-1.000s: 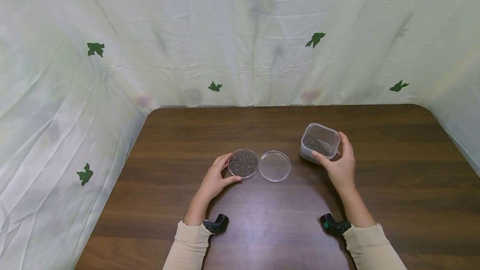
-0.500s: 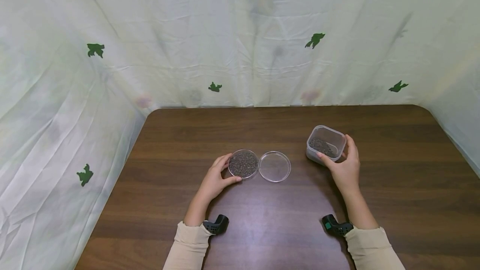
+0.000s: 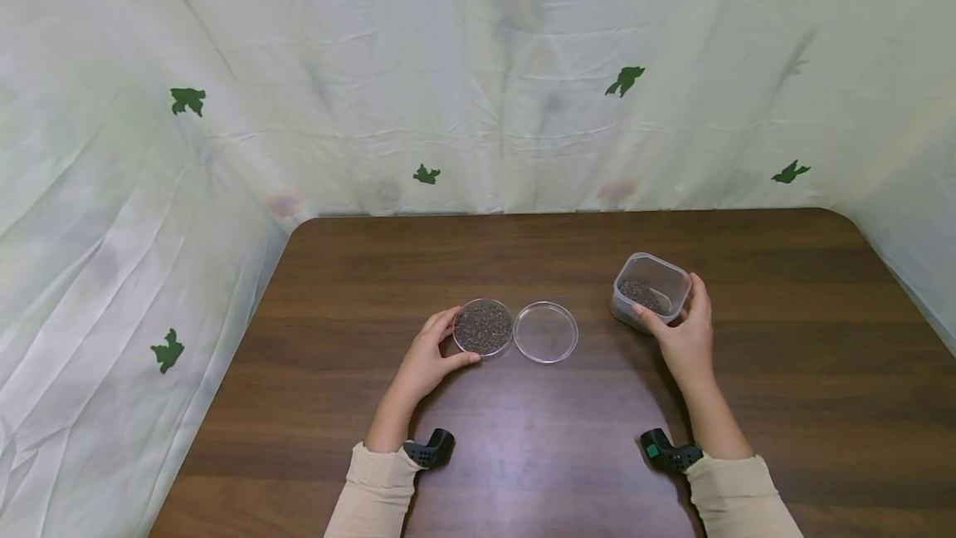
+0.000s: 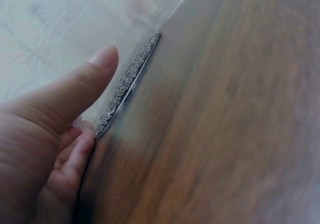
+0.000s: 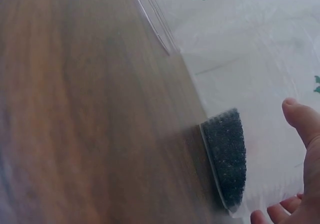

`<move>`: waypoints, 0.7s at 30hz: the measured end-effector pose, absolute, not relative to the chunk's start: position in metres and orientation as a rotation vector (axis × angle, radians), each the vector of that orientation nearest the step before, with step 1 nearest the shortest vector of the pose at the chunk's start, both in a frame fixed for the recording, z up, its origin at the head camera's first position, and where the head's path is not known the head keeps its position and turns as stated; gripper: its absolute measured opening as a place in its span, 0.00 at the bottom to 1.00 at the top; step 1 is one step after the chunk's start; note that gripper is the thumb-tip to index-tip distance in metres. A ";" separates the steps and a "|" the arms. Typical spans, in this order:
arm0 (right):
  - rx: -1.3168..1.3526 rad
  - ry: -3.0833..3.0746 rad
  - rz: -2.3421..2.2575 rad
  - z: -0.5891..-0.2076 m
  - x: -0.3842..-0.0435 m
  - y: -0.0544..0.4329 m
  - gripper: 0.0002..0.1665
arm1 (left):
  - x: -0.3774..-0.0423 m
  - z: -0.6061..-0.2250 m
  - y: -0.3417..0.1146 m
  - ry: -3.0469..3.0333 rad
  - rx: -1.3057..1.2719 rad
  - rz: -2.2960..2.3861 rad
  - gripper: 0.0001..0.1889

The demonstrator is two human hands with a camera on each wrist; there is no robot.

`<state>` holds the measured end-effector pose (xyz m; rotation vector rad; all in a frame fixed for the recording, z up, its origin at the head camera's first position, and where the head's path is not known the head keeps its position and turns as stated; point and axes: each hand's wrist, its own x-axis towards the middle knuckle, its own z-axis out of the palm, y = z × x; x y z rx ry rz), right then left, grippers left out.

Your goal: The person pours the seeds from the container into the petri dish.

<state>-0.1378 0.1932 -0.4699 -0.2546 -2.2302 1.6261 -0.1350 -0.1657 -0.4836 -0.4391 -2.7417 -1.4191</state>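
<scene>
My left hand [image 3: 426,365] holds a round clear petri dish [image 3: 496,353] by its side, thumb at the near edge and fingers at the far left. Dark grey grains [image 3: 483,326] fill the dish; in the left wrist view they form a thin layer [image 4: 127,84]. Touching the dish on its right lies a matching clear lid [image 3: 546,333] with nothing in it. Farther right, my right hand [image 3: 685,344] grips a clear rectangular plastic tub [image 3: 661,276] between thumb and fingers. More dark grains [image 5: 226,159] are heaped toward the tub's left side.
Everything stands on a brown wood-grain table [image 3: 553,455]. A pale curtain [image 3: 478,90] with green bird shapes hangs behind its far edge and along both sides. Each wrist wears a black camera band [image 3: 433,448].
My right hand has moved the tub a little to the right and toward me, then nearly stopped. The left hand, dish and lid have stayed put.
</scene>
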 end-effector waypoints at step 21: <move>-0.147 -2.080 1.613 -0.428 -0.121 0.175 0.53 | -0.135 -0.483 -0.166 -2.732 -0.463 -1.412 0.42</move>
